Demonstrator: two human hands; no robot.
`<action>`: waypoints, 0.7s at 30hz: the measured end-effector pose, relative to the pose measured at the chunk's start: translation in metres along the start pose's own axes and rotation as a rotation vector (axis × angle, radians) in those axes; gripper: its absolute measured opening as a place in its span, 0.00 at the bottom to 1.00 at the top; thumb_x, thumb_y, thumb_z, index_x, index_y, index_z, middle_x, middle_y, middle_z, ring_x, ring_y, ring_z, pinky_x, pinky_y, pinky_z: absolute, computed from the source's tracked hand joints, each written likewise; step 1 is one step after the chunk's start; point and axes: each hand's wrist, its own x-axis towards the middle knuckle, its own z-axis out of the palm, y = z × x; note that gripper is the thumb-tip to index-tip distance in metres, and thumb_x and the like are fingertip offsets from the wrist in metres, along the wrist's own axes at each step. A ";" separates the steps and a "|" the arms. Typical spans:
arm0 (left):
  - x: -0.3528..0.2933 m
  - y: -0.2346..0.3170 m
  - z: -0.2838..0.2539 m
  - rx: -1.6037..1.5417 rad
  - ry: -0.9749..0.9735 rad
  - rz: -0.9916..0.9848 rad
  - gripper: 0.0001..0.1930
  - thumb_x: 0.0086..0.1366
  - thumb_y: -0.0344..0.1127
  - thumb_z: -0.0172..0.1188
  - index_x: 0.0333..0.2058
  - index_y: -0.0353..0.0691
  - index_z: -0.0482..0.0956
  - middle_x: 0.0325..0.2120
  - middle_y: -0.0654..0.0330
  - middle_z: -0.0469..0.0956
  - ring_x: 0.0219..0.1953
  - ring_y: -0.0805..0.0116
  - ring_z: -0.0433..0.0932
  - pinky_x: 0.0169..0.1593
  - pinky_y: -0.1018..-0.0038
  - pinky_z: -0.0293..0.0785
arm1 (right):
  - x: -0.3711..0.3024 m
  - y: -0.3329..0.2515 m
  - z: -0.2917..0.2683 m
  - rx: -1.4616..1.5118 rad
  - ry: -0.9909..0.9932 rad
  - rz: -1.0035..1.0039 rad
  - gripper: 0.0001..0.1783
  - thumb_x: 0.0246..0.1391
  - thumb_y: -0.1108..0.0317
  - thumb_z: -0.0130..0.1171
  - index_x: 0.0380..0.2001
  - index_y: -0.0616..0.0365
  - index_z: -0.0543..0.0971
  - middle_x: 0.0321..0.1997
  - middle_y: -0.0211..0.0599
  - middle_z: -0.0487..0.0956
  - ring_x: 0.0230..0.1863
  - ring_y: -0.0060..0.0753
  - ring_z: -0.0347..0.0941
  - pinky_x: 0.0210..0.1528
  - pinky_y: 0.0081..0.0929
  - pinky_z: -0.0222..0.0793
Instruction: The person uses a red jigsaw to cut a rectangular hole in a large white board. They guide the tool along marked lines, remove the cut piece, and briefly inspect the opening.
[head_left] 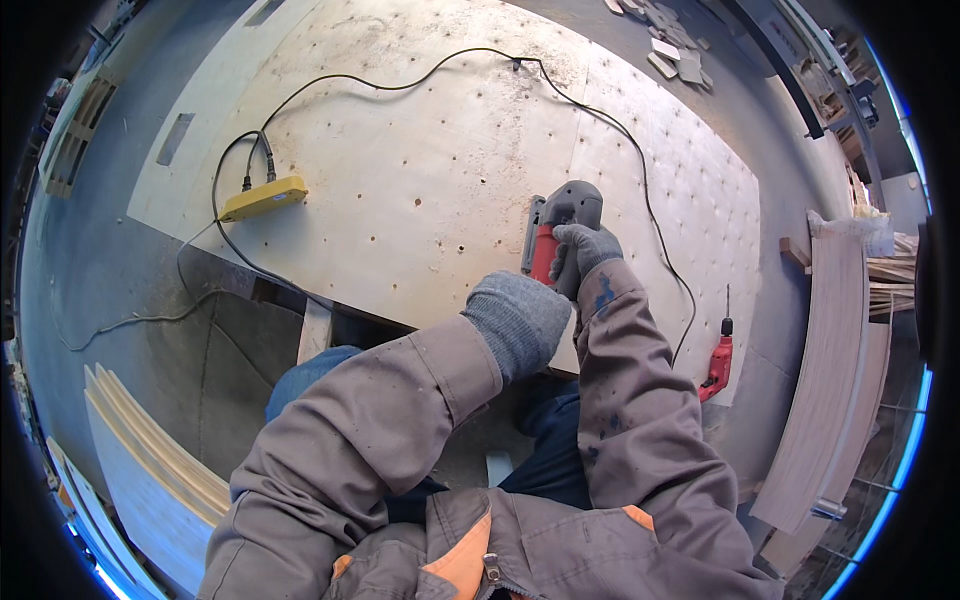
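A red and grey jigsaw [543,252] is held over the near edge of a large pale plywood board [400,200] dotted with small holes. My right hand [588,247], in a grey knitted glove, is wrapped around its handle. My left hand [520,318], gloved alike, is closed against the jigsaw's near end. The back of that hand hides its fingers and whatever they grip. The flat metal base of the jigsaw faces left. To the right of my right arm, a red drill [718,370] with a long bit lies by the board's edge.
A yellow power strip [263,198] with plugged-in leads sits on the board's left. A black cord [440,65] loops across the board. Plywood sheets [160,440] lean at lower left; long panels [820,380] stand at right. Wood offcuts [680,55] litter the far floor.
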 end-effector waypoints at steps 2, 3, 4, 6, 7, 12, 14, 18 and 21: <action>-0.002 -0.003 -0.002 -0.002 0.010 -0.021 0.13 0.66 0.38 0.57 0.46 0.48 0.84 0.37 0.54 0.87 0.41 0.55 0.87 0.44 0.56 0.82 | 0.001 0.003 0.000 -0.031 0.002 -0.051 0.12 0.50 0.75 0.66 0.38 0.63 0.77 0.20 0.41 0.75 0.14 0.43 0.72 0.15 0.44 0.72; -0.003 -0.005 -0.002 -0.002 0.016 -0.032 0.13 0.66 0.38 0.57 0.47 0.49 0.84 0.37 0.54 0.87 0.41 0.56 0.87 0.44 0.56 0.82 | 0.001 0.004 -0.001 -0.047 0.003 -0.078 0.11 0.50 0.75 0.65 0.37 0.63 0.77 0.20 0.41 0.75 0.14 0.43 0.72 0.15 0.43 0.73; -0.003 -0.007 -0.002 -0.011 0.017 -0.031 0.13 0.66 0.38 0.57 0.47 0.49 0.84 0.37 0.54 0.87 0.41 0.55 0.87 0.44 0.56 0.82 | 0.000 0.005 -0.001 -0.039 0.015 -0.087 0.11 0.50 0.75 0.65 0.37 0.64 0.77 0.19 0.42 0.75 0.14 0.43 0.73 0.15 0.43 0.73; -0.003 -0.009 -0.001 -0.027 0.023 -0.027 0.13 0.66 0.38 0.57 0.47 0.49 0.84 0.37 0.54 0.87 0.42 0.55 0.87 0.44 0.56 0.82 | -0.004 0.005 -0.003 -0.024 0.042 -0.109 0.10 0.50 0.75 0.65 0.35 0.65 0.77 0.19 0.43 0.76 0.14 0.43 0.73 0.15 0.43 0.73; -0.002 -0.009 -0.002 -0.026 0.016 -0.026 0.13 0.66 0.38 0.57 0.47 0.49 0.84 0.37 0.54 0.87 0.42 0.55 0.87 0.44 0.56 0.82 | -0.007 0.005 -0.005 -0.010 0.041 -0.111 0.10 0.50 0.75 0.65 0.35 0.65 0.77 0.20 0.43 0.76 0.14 0.44 0.73 0.15 0.43 0.72; -0.007 -0.015 -0.002 -0.041 0.049 -0.026 0.14 0.65 0.36 0.56 0.48 0.47 0.84 0.38 0.54 0.87 0.42 0.55 0.87 0.46 0.57 0.82 | -0.045 -0.003 -0.015 0.082 0.026 -0.146 0.11 0.50 0.76 0.65 0.36 0.67 0.76 0.20 0.42 0.76 0.14 0.42 0.73 0.16 0.41 0.72; -0.013 -0.019 -0.006 -0.019 0.000 -0.075 0.14 0.65 0.36 0.56 0.47 0.46 0.84 0.39 0.54 0.87 0.43 0.55 0.87 0.47 0.57 0.82 | -0.071 -0.008 -0.022 0.172 -0.003 -0.195 0.12 0.51 0.77 0.64 0.38 0.68 0.75 0.21 0.42 0.75 0.14 0.41 0.73 0.17 0.39 0.74; -0.017 -0.012 -0.007 -0.019 -0.079 -0.036 0.14 0.64 0.38 0.57 0.46 0.44 0.85 0.42 0.51 0.86 0.47 0.53 0.85 0.51 0.57 0.80 | -0.134 -0.020 -0.060 0.271 -0.010 -0.296 0.15 0.52 0.77 0.61 0.43 0.67 0.73 0.22 0.44 0.76 0.16 0.42 0.74 0.20 0.41 0.77; -0.016 -0.006 0.007 0.007 -0.112 -0.035 0.14 0.64 0.39 0.57 0.44 0.43 0.85 0.42 0.50 0.85 0.47 0.52 0.85 0.52 0.56 0.79 | -0.149 -0.005 -0.087 0.294 0.010 -0.353 0.17 0.52 0.78 0.61 0.46 0.67 0.73 0.22 0.44 0.76 0.16 0.42 0.75 0.20 0.42 0.78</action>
